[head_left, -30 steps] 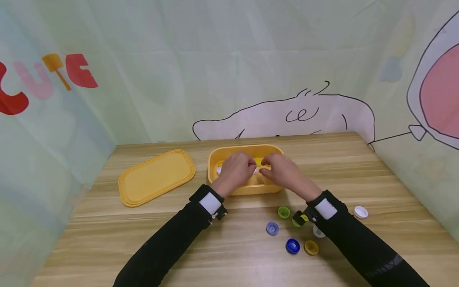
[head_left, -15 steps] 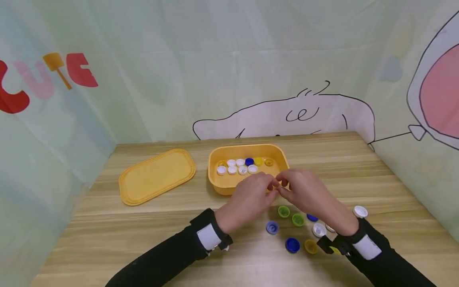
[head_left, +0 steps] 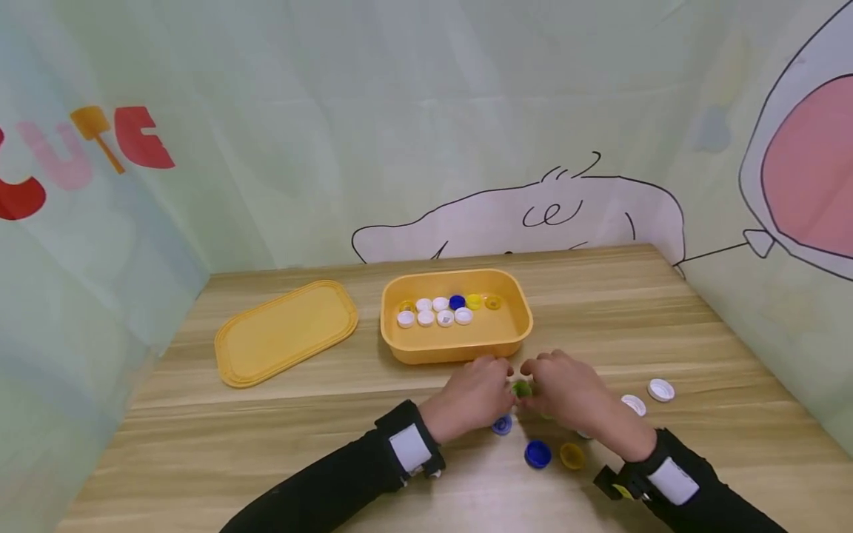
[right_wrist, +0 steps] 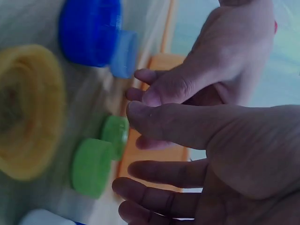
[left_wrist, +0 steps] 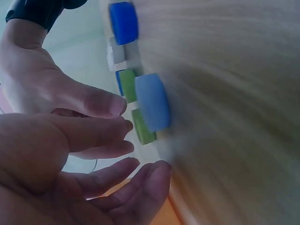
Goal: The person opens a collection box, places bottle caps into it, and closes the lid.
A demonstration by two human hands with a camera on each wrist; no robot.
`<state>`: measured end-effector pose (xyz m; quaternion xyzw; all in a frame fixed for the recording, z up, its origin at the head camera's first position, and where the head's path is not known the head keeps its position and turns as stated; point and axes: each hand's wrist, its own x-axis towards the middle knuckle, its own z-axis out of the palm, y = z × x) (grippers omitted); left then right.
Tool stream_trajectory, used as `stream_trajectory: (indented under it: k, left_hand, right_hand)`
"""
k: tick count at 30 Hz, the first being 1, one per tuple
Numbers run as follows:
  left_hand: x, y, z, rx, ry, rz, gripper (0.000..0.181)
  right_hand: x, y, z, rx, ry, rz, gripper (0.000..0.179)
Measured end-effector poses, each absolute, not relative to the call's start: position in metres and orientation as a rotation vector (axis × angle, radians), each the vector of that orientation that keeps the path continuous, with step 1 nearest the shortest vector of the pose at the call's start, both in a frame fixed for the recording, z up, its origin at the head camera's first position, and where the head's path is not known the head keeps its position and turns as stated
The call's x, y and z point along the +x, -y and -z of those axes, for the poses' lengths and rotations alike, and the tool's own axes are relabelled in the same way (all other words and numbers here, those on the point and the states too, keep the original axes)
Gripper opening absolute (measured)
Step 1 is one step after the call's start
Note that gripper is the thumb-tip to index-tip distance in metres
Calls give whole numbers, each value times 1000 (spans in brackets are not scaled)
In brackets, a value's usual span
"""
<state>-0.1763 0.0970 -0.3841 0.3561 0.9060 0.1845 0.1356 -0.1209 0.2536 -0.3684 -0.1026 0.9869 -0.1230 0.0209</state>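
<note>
A green bottle cap (head_left: 522, 388) lies on the wooden table between my two hands. My left hand (head_left: 474, 398) is at its left side, fingers loosely bent, with a light blue cap (head_left: 502, 425) just below. From the other side my right hand (head_left: 574, 396) reaches in, its fingers spread and slightly bent. Both wrist views show nothing held in either hand. A second green cap (right_wrist: 92, 168) stands close by in the right wrist view, mostly covered by my right hand in the head view.
Behind the hands stands a yellow tub (head_left: 460, 354) with several white, blue and yellow caps in it. Its yellow lid (head_left: 286, 333) lies at left. A dark blue cap (head_left: 537, 454), an amber cap (head_left: 571, 456) and white caps (head_left: 661, 390) lie on the table.
Both hands have moved from inside the tub, past its front right rim, down to the green cap on the table. The caps inside the tub are uncovered now.
</note>
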Motion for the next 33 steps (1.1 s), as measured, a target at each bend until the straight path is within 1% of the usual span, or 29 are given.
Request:
stream_trajectory:
  k: [2,4,6,7,11,14,19,25,30,33]
  left_hand:
    - [-177,-98,386,1036,-2626,-538,29]
    - [-178,-99,387,1046,-2624,-557,19]
    - [-179,-100,388,1051,-2612,-589,9]
    - [-179,-100,389,1054,-2605,-604,7]
    - [-180,-100,391,1078,-2589,-636,18]
    - [-181,-100,392,1111,-2597,-637,21]
    - [-180,-101,394,1136,-2602,-634,18]
    - [-179,-97,391,1098,-2585,-666,15]
    - [-179,-91,381,1110,-2583,-711,18]
    - [-179,-88,371,1134,-2571,-782,12]
  right_hand:
    - [-122,-252,372,-312,-3064,379,32]
    - [-123,-249,374,-286,-3051,380,26]
    - [-123,-248,376,-265,-3038,389,24]
    - [-124,-247,377,-257,-3032,393,24]
    - [-124,-244,378,-239,-3025,423,24]
    - [-125,-242,379,-234,-3026,436,22]
    - [-124,-241,381,-228,-3038,429,20]
    - [-122,-237,379,-212,-3064,421,19]
    - [-118,-231,373,-228,-3134,441,21]
    - [-115,-229,367,-264,-3212,509,23]
